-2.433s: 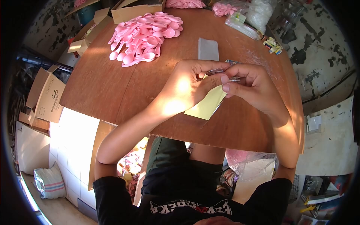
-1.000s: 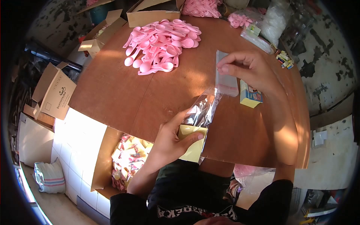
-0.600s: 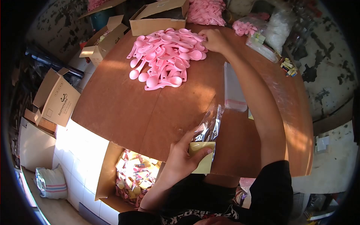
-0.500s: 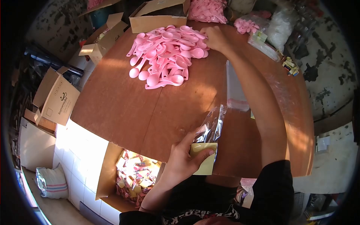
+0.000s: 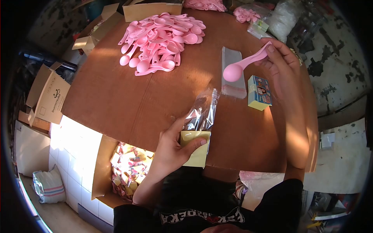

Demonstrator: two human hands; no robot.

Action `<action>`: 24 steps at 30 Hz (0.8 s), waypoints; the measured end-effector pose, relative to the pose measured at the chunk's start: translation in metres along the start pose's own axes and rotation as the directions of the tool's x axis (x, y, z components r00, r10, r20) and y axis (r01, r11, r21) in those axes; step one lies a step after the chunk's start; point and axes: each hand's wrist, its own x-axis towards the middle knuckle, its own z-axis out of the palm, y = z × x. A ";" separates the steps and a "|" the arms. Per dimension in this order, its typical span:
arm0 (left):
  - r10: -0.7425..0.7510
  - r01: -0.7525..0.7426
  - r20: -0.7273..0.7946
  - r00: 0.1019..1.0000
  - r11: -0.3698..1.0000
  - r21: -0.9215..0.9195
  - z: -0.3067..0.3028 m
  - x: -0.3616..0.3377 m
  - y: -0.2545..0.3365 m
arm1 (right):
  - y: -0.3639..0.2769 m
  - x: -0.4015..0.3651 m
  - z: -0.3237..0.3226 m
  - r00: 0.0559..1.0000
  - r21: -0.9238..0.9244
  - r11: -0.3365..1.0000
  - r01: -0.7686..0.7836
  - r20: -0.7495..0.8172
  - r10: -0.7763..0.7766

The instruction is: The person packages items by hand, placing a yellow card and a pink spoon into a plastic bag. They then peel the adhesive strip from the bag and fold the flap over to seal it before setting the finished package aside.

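At the far left, a carton (image 5: 49, 97) with dark print sits tilted, and a white sack (image 5: 49, 186) with coloured stripes lies below it, in the lower left of the frame. Right of these, an open box (image 5: 99, 169) holds a jumble of small packets (image 5: 130, 165), some yellow, some pink. Above it, a brown table (image 5: 99, 97) with a curved edge spreads across the middle, carrying a heap of pink spoons (image 5: 159, 42) in the upper left. At lower centre the left hand (image 5: 173, 141) grips a yellow card (image 5: 195, 155), thumb across its front, together with a clear bag (image 5: 204, 110) that stretches upward past the card. Right of centre, a stack of clear sleeves (image 5: 233, 87) lies flat on the table. In front of it, to the camera's eye, hangs the bowl of one pink spoon (image 5: 234, 72); its handle slants up to the right hand (image 5: 281, 64), which pinches the tip between thumb and fingers. Just below that hand stands a blue and yellow block (image 5: 259, 93). A peeling wall (image 5: 338, 70) fills the far right.
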 end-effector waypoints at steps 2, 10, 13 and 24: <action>0.011 -0.011 0.011 1.000 1.000 0.012 0.005 0.000 0.001 | -0.010 -0.021 0.000 0.999 0.018 0.999 -0.029 0.029 0.029; 0.027 -0.049 0.136 0.990 0.985 0.163 0.030 -0.003 0.022 | -0.012 -0.052 0.005 0.981 -0.034 0.999 -0.030 0.190 0.036; 0.072 -0.101 0.144 0.987 0.973 0.209 0.038 -0.002 0.022 | -0.017 -0.059 0.002 0.967 -0.009 0.998 -0.068 0.244 0.068; 0.099 -0.106 0.161 0.982 0.994 0.038 0.059 0.006 0.014 | -0.017 -0.084 0.008 0.969 -0.164 0.983 0.086 0.244 -0.044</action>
